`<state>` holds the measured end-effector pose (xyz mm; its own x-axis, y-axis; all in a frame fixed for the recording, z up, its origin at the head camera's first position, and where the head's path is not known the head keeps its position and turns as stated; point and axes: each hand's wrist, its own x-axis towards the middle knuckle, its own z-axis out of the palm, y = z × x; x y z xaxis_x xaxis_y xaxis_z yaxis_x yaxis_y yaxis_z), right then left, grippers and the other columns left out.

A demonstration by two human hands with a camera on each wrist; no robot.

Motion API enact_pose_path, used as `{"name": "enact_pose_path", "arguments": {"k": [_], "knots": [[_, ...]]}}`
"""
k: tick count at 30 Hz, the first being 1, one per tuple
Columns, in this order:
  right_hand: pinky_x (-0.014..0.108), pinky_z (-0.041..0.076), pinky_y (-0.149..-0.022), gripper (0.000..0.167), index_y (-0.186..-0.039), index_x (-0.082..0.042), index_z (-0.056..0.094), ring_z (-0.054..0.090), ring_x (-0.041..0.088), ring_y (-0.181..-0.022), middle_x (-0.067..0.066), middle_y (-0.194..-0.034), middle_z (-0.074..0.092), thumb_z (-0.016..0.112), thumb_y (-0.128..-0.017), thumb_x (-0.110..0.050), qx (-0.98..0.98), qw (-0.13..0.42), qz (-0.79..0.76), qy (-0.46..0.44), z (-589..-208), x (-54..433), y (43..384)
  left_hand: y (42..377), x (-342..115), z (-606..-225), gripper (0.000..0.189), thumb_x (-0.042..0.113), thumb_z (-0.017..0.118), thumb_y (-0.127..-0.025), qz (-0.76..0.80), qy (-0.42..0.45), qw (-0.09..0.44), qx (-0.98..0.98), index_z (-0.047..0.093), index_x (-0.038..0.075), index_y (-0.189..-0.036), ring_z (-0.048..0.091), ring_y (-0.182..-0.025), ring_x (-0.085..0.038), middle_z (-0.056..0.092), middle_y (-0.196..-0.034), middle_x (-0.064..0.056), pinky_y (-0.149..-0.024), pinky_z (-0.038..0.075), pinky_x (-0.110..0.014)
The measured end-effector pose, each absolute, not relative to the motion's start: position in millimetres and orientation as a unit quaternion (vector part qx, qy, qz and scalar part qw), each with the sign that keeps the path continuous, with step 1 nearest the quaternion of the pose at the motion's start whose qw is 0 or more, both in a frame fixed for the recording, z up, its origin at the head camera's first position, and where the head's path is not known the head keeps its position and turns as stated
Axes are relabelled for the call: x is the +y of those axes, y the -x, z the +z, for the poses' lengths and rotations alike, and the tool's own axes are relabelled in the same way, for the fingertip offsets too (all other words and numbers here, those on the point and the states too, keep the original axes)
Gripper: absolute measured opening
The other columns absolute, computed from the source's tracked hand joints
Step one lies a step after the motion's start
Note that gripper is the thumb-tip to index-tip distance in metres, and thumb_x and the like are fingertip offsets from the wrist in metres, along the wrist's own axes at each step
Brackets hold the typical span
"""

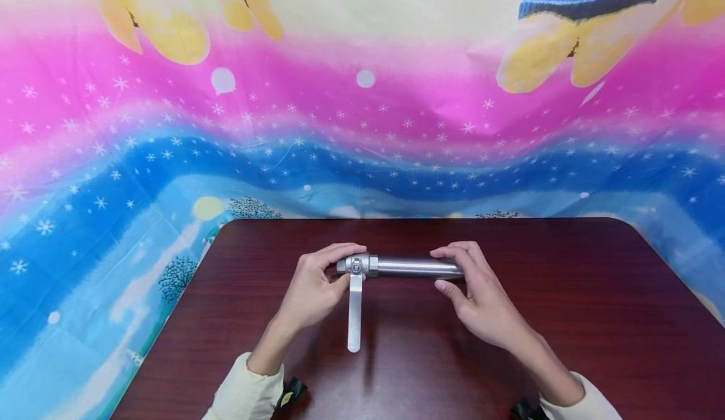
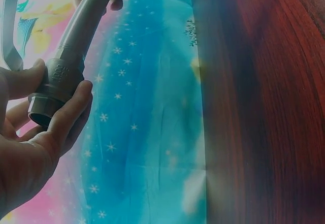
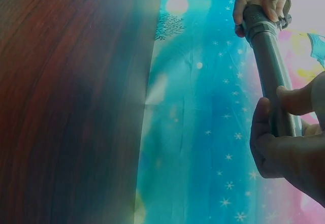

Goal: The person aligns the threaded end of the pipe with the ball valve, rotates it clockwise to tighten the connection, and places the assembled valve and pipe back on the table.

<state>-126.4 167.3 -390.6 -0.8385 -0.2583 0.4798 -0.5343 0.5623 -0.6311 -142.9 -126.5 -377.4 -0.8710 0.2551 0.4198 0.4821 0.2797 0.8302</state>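
A silver ball valve (image 1: 362,260) is joined to one end of a smooth metal pipe (image 1: 416,267), held level above the table. Its flat lever handle (image 1: 354,316) points toward the person. My left hand (image 1: 311,289) grips the valve body, thumb on one side and fingers on the other; the left wrist view shows the valve's open threaded end (image 2: 43,109) facing out. Around the pipe's far right part, my right hand (image 1: 488,303) holds with thumb and fingers, as the right wrist view shows on the pipe (image 3: 269,61). The palm hides that end of the pipe.
Below both hands lies a dark red-brown wooden table (image 1: 272,250) with rounded back corners. A printed cloth (image 1: 340,111) in pink and blue with snowflakes hangs behind it and along its sides. Black straps (image 1: 291,391) show near the sleeves.
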Motion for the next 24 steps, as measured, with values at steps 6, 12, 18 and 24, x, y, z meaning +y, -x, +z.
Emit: {"name": "enact_pose_path", "arguments": {"k": [6, 12, 18, 24], "knots": [[0.02, 0.044, -0.075, 0.054, -0.13, -0.018, 0.069, 0.053, 0.007, -0.099, 0.002, -0.124, 0.061, 0.077, -0.087, 0.014, -0.85, 0.194, 0.423, -0.246, -390.9, 168.6, 129.2, 142.1, -127.0, -376.5, 0.055, -0.022, 0.061, -0.083, -0.552, 0.232, 0.103, -0.794, 0.077, 0.007, -0.128, 0.07, -0.1, -0.014, 0.076, -0.127, -0.012, -0.08, 0.061, -0.02], [0.019, 0.043, -0.077, 0.052, -0.13, -0.019, 0.07, 0.055, 0.006, -0.098, 0.0, -0.122, 0.065, 0.077, -0.089, 0.012, -0.844, 0.203, 0.425, -0.257, -391.0, 169.7, 130.3, 141.7, -127.2, -375.7, 0.055, -0.021, 0.062, -0.083, -0.548, 0.233, 0.107, -0.796, 0.077, 0.007, -0.128, 0.07, -0.099, -0.013, 0.077, -0.126, -0.011, -0.08, 0.061, -0.021], [0.016, 0.044, -0.079, 0.047, -0.132, -0.018, 0.071, 0.057, 0.005, -0.094, -0.001, -0.121, 0.066, 0.074, -0.093, 0.007, -0.845, 0.202, 0.423, -0.259, -390.7, 170.2, 130.4, 141.5, -126.8, -375.7, 0.055, -0.022, 0.061, -0.084, -0.549, 0.233, 0.106, -0.795, 0.077, 0.007, -0.128, 0.07, -0.099, -0.014, 0.077, -0.126, -0.011, -0.08, 0.061, -0.02], [0.016, 0.051, -0.074, 0.043, -0.133, -0.018, 0.07, 0.061, 0.005, -0.082, 0.0, -0.118, 0.065, 0.072, -0.096, 0.005, -0.842, 0.192, 0.43, -0.261, -390.0, 170.8, 130.8, 141.6, -126.7, -375.6, 0.055, -0.021, 0.061, -0.084, -0.548, 0.234, 0.107, -0.796, 0.077, 0.007, -0.128, 0.07, -0.099, -0.014, 0.077, -0.126, -0.011, -0.081, 0.061, -0.02]]}}
